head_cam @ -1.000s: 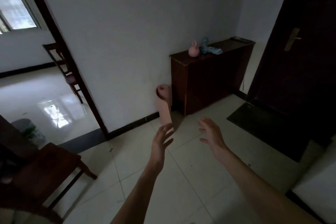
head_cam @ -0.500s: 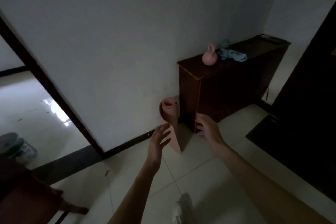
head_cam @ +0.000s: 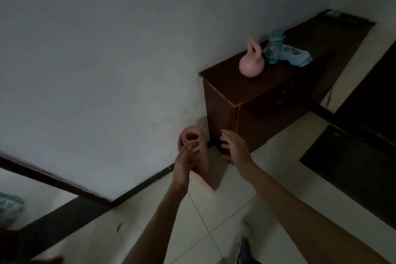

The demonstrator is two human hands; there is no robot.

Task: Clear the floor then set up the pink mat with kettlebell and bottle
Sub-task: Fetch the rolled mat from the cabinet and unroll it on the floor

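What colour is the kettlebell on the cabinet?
Pink. The kettlebell shows best in the head view, standing on the dark wooden cabinet.

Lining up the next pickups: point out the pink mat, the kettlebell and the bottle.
pink mat (head_cam: pixel 192 136): head view, on the spiral top end of the roll.
kettlebell (head_cam: pixel 251 67): head view, on its round body.
bottle (head_cam: pixel 275 44): head view, on its upper body below the cap.

No lettering, label, brand or number can be read anywhere; the dim, blurred view shows none.
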